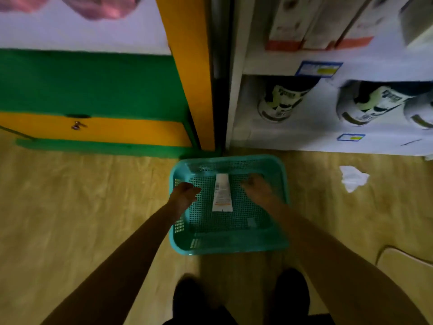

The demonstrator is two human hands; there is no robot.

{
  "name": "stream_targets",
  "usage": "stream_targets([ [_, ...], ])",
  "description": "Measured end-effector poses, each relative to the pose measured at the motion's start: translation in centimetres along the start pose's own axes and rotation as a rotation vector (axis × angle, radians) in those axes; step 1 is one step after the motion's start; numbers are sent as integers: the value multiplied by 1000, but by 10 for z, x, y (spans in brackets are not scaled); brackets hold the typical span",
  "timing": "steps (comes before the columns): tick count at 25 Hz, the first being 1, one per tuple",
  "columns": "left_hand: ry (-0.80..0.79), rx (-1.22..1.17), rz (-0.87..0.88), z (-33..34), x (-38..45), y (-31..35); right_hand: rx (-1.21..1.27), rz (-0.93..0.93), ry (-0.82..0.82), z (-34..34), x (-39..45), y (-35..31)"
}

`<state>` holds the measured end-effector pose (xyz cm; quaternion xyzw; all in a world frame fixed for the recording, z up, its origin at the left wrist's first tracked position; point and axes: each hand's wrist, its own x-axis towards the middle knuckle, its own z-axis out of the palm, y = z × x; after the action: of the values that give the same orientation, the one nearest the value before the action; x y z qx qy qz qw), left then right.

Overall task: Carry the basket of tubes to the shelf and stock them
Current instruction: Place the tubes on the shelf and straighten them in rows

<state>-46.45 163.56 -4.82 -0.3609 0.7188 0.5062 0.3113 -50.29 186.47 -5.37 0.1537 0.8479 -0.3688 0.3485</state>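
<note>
A teal perforated basket (228, 242) rests on the wooden floor in front of the white shelf unit (264, 66). One white tube (222, 193) lies flat on the basket's bottom, cap end toward the shelf. My left hand (185, 194) hovers over the basket's left wall with its fingers loosely curled and apart, holding nothing that I can see. My right hand (256, 187) is inside the basket just right of the tube, blurred, with its fingers spread and not on the tube.
White boxes (288, 22) stand on the shelf's upper level and round white containers (281, 102) on the lower one. A green and orange cabinet (93, 90) is on the left. Crumpled white paper (352, 178) lies on the floor at the right. My feet (241, 299) are behind the basket.
</note>
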Motion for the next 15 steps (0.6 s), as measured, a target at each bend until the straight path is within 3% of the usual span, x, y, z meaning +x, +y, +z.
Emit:
stream_targets([
  [5,-32,22,49,35,62,-27,84,76,-30,41,56,34],
  [10,-70,3,104,65,98,-21,326,126,-43,69,78,26],
  [12,-90,-62,98,72,108,-21,437,173,-29,73,83,20],
  [15,5,-326,11,68,100,-15,585,239,-21,69,84,14],
])
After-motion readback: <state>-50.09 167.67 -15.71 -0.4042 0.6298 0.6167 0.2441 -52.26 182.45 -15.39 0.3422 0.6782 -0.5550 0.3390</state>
